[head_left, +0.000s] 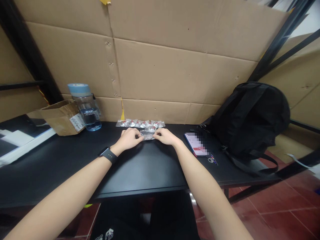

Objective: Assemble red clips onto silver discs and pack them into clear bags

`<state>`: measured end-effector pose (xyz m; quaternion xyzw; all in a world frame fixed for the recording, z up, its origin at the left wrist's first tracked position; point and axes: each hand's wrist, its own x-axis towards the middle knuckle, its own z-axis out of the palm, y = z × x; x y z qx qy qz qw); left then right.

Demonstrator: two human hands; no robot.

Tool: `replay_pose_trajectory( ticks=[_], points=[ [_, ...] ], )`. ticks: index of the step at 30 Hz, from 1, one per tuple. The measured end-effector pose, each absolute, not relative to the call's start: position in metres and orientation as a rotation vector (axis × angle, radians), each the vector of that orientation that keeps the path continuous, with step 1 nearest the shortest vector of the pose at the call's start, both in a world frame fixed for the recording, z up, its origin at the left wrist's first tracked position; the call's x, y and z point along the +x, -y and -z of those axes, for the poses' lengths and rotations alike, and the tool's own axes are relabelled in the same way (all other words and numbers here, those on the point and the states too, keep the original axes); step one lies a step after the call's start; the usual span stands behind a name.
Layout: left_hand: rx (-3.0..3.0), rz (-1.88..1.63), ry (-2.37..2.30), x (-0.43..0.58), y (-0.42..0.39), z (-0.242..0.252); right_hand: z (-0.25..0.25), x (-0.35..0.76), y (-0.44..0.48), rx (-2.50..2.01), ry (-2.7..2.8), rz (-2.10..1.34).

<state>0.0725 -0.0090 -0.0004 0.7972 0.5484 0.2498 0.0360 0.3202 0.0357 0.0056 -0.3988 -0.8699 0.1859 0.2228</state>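
Observation:
A small clear plastic packet [148, 136] lies between my two hands, close to the black tabletop. The fingers of my left hand [128, 138] pinch its left end, and a dark watch is on that wrist. At the other end, my right hand [165, 136] grips the packet between thumb and fingers. What is inside it is too small to make out. Just behind it, several shiny clear packets [132, 123] with silvery, red-marked contents lie in a row along the back. One more such packet [151, 128] is right behind my fingers, partly hidden.
A water bottle with a blue lid [87, 110] stands at the left by an open cardboard box [62, 121]. To the right are a phone [195, 145], a keyring [212, 160] and a black backpack [252, 123]. A cardboard wall [175, 76] closes off the back of the table [145, 170].

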Motion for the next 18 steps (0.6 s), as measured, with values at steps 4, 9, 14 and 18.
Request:
replay_pose_trajectory(
  ticks=[4, 9, 14, 18],
  points=[
    [2.313, -0.724, -1.778, 0.073, 0.003, 0.008, -0.001, 0.314, -0.032, -1.252, 2.304, -0.353],
    [2.271, -0.739, -1.858, 0.074, 0.002, 0.012, -0.005, 0.312, -0.028, -0.999, 2.399, -0.223],
    [2.280, -0.743, -1.864, 0.076, 0.005, 0.011, -0.002, 0.305, -0.026, -1.042, 2.529, -0.262],
    [2.269, -0.769, -1.901, 0.074, 0.004, 0.011, 0.003, 0.300, -0.027, -1.161, 2.484, -0.262]
  ],
)
